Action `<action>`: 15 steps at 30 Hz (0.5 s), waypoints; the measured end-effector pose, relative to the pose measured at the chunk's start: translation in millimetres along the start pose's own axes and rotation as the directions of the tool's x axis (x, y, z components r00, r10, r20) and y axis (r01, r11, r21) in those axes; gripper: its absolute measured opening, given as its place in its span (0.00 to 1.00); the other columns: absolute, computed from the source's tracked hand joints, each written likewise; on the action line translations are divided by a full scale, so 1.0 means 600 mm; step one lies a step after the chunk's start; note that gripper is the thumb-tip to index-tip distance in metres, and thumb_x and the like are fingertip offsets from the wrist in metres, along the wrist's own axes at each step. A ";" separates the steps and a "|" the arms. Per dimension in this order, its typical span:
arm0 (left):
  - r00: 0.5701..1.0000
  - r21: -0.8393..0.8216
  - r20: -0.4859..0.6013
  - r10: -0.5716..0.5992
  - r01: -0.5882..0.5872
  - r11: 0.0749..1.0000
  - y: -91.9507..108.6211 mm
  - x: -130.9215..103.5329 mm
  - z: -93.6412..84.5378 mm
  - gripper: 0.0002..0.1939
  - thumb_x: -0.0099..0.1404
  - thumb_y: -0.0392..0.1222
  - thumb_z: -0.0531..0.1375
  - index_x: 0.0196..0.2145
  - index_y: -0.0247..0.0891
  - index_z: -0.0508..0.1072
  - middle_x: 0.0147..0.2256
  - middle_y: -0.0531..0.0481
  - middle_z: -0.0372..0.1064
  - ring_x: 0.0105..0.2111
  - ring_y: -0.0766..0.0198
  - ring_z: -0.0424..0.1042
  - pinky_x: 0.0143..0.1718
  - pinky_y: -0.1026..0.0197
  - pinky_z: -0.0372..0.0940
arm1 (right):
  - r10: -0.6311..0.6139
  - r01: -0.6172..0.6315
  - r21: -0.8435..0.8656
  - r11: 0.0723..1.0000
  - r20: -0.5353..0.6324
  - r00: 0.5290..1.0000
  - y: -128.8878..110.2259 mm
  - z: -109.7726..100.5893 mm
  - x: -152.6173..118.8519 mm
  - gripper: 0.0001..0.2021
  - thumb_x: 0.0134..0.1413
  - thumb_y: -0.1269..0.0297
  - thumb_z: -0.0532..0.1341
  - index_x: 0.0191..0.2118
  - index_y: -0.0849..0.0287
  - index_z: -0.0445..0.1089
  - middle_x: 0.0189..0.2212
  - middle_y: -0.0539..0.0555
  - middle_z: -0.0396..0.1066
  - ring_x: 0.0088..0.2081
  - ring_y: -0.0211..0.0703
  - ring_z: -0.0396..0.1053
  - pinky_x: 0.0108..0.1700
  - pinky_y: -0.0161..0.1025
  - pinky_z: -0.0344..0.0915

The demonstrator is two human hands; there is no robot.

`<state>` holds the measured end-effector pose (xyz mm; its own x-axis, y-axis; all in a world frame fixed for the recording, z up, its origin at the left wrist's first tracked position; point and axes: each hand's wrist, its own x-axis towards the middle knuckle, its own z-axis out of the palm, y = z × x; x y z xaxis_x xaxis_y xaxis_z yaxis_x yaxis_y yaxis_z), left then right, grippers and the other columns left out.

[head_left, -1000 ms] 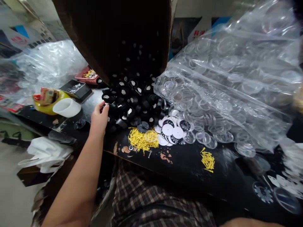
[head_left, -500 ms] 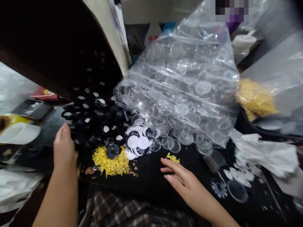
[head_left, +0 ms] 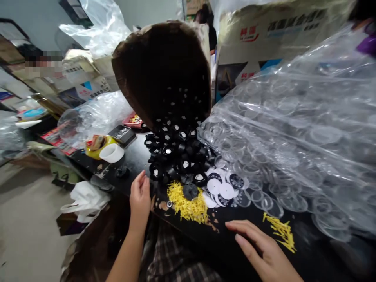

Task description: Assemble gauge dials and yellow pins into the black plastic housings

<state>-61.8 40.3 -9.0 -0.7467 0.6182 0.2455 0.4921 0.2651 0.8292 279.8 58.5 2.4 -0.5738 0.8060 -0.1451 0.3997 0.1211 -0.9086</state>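
The left hand (head_left: 140, 199) is positioned beside black parts (head_left: 172, 173); its grip cannot be determined. The right hand (head_left: 263, 244), released, is near yellow pieces (head_left: 282, 231).

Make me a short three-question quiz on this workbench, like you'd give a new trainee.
1. True or false: the right hand is nearer the smaller yellow pile than the left hand is.
2. Pick one. What colour is the small round tub?
A) green
B) white
C) purple
3. Fill in the missing colour: a round ____ piece lies on the bigger yellow pile.

Key: 1 true; 2 B; 3 black
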 end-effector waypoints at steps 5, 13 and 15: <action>0.993 0.061 0.100 0.054 -0.060 0.996 -0.016 0.001 -0.008 0.28 0.60 0.56 0.59 0.53 0.38 0.66 0.48 0.41 0.64 0.44 0.54 0.69 0.47 0.51 0.66 | 0.006 -0.007 0.020 1.000 0.050 0.999 -0.017 0.043 0.025 0.14 0.65 0.55 0.50 0.48 0.49 0.70 0.47 0.52 0.69 0.50 0.40 0.67 0.53 0.36 0.64; 0.987 0.075 0.132 0.094 -0.104 0.992 -0.008 0.044 0.019 0.29 0.57 0.56 0.62 0.52 0.39 0.67 0.46 0.42 0.63 0.47 0.47 0.65 0.50 0.44 0.61 | -0.022 0.043 -0.153 0.987 0.135 0.991 -0.053 0.079 0.061 0.15 0.64 0.60 0.49 0.48 0.52 0.70 0.42 0.55 0.72 0.45 0.45 0.69 0.48 0.43 0.64; 0.988 0.072 0.109 0.108 -0.117 0.991 -0.013 0.051 0.012 0.28 0.56 0.57 0.62 0.50 0.39 0.68 0.45 0.42 0.63 0.48 0.45 0.65 0.51 0.42 0.60 | -0.008 0.030 -0.186 0.982 0.120 0.993 -0.063 0.082 0.070 0.15 0.64 0.62 0.49 0.48 0.53 0.70 0.42 0.55 0.72 0.44 0.45 0.69 0.49 0.44 0.64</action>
<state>-85.3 62.8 -11.6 -0.6354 0.7206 0.2775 0.6070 0.2440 0.7563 205.8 59.3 11.4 -0.6589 0.7294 -0.1838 0.5079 0.2511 -0.8240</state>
